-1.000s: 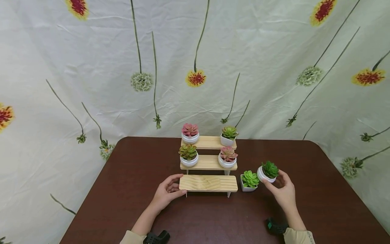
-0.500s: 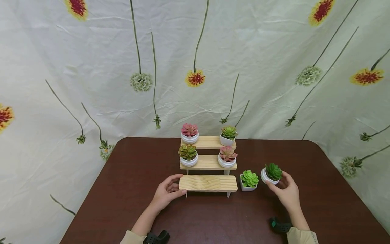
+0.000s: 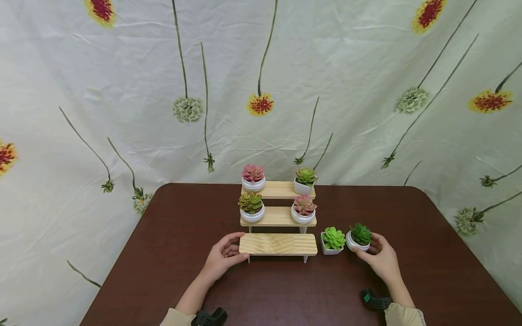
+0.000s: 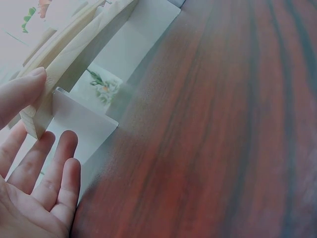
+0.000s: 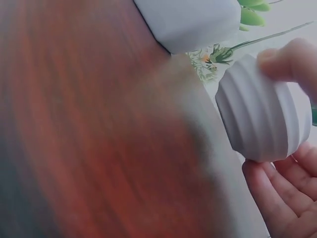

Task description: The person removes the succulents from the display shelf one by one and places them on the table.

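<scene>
A three-tier wooden stand (image 3: 278, 243) stands mid-table on pale legs. My left hand (image 3: 222, 256) grips the left end of its lowest board, thumb on top and fingers beneath in the left wrist view. To the right, my right hand (image 3: 381, 258) holds a dark green potted succulent (image 3: 360, 234) by its white ribbed pot (image 5: 262, 114). The pot is close beside a bright green succulent (image 3: 333, 238) in a square white pot. Whether the held pot touches the table I cannot tell. The lowest board carries nothing.
The top tier bears a pink succulent (image 3: 253, 174) and a light green one (image 3: 305, 178). On the middle tier are an olive-green succulent (image 3: 250, 203) and a pale pink one (image 3: 304, 206). A flower-printed cloth (image 3: 359, 68) hangs behind the brown table (image 3: 163, 235).
The dark green succulent in my right hand first went right, then came back left and lower, nearer the square pot. My left hand keeps its grip on the stand.
</scene>
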The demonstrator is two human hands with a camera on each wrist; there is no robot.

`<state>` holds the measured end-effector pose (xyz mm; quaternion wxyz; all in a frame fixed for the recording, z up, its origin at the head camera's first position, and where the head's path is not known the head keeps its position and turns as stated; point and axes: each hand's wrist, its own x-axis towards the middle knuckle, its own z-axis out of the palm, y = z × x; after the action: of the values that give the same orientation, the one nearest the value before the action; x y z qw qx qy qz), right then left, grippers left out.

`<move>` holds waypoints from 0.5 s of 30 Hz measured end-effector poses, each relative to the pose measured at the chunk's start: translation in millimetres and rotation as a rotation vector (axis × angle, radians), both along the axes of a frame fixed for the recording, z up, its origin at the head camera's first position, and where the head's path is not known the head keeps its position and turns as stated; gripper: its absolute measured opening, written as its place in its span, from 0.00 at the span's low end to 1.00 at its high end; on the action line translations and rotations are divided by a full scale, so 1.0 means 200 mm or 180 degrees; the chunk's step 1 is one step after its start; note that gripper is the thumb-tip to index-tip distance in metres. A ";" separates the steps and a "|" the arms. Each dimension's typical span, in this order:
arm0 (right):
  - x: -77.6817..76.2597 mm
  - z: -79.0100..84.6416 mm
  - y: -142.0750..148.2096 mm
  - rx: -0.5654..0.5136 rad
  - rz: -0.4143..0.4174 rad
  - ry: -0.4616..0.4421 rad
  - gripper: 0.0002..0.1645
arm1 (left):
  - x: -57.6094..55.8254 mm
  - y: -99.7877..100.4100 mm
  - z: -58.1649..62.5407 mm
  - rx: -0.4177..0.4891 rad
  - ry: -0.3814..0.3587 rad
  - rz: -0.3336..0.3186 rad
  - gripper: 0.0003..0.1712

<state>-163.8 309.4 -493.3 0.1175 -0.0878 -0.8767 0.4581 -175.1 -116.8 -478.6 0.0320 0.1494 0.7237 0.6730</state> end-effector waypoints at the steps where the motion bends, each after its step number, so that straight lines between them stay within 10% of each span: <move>1: 0.00 0.00 0.00 0.0012 0.0016 -0.0021 0.40 | 0.00 0.00 0.00 -0.0003 -0.0005 0.0001 0.32; 15: -0.01 -0.03 0.02 -0.0003 0.0117 -0.0187 0.41 | 0.00 0.00 0.00 -0.0011 -0.0049 0.0001 0.33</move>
<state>-165.2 313.3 -498.5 0.0831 -0.0851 -0.8811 0.4578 -175.6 -117.5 -479.3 0.0378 0.1441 0.7247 0.6728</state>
